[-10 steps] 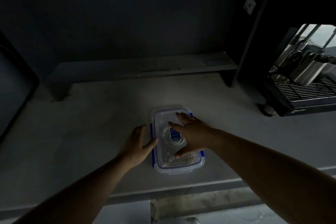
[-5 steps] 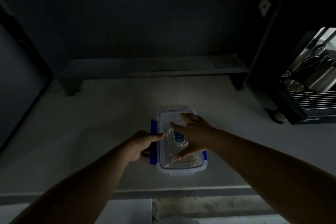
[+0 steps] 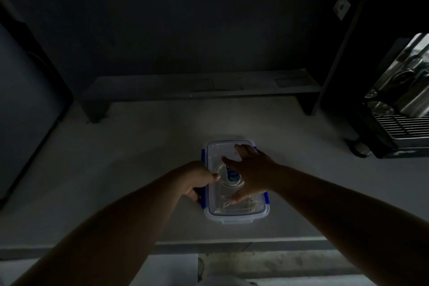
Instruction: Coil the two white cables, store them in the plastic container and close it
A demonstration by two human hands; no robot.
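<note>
**Left side latch being closed**

The plastic container (image 3: 235, 183) sits on the counter (image 3: 139, 158), lid (image 3: 222, 148) on, with the white cables (image 3: 239, 205) visible coiled inside. A second ago the left hand (image 3: 196, 180) lay open beside the box; its fingers are now curled around the blue left latch (image 3: 203, 195), thumb on the lid edge. The right hand (image 3: 251, 170) stays spread flat, pressing the lid. Judgement: storage is done; latching remains, and the right side looks unsecured
</note>
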